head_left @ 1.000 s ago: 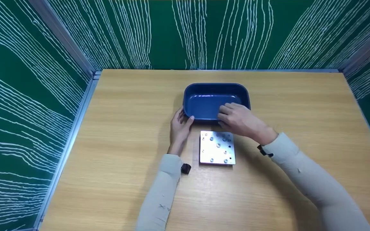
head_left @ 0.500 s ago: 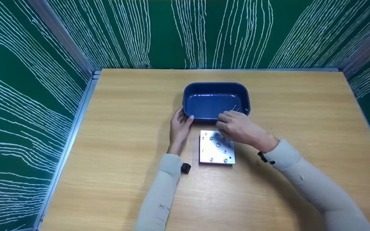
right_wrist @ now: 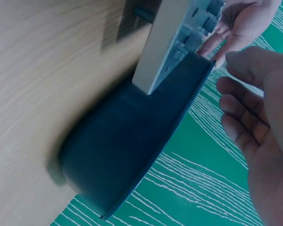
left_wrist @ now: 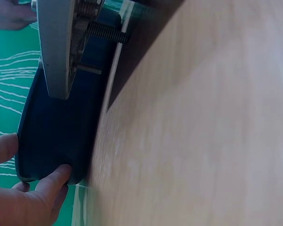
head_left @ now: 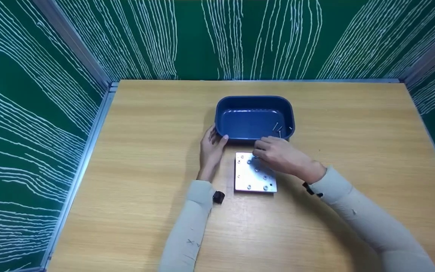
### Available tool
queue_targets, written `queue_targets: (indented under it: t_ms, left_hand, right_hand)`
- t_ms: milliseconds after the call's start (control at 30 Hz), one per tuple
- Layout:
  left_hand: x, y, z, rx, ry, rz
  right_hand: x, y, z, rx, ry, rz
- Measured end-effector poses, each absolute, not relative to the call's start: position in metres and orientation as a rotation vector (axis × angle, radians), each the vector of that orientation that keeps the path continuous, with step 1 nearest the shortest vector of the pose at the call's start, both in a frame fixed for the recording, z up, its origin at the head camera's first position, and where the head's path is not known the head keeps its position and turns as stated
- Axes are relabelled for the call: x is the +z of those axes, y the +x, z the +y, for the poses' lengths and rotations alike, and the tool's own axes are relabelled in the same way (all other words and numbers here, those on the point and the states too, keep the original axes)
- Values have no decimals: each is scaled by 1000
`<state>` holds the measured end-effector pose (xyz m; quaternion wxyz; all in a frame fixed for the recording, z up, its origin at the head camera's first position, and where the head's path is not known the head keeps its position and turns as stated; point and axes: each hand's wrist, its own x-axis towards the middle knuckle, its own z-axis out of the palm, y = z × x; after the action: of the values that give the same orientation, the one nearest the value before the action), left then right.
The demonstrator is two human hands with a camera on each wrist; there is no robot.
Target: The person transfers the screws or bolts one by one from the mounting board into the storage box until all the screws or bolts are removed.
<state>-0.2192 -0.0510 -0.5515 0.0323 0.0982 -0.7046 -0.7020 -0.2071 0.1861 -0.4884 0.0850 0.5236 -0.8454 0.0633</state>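
Right hand, fingers bent, over the far side of a bolt-studded metal plate; whether it pinches anything cannot be determined. Left hand grips the near-left corner of a blue tray, containing loose screws, beyond the plate on the table.

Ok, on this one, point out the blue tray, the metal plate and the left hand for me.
Blue tray (head_left: 242, 124): head view, bare inside floor.
Metal plate (head_left: 255, 179): head view, bare patch of the top face.
Left hand (head_left: 211, 154): head view, middle of the hand.
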Motion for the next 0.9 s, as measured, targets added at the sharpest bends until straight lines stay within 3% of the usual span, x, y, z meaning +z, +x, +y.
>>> queue_targets:
  t_ms: [900]
  left_hand:
    - [-553,-220,-50,-2200,261,-2110]
  right_hand:
    - [-504,-205,186,167,1518,-2600]
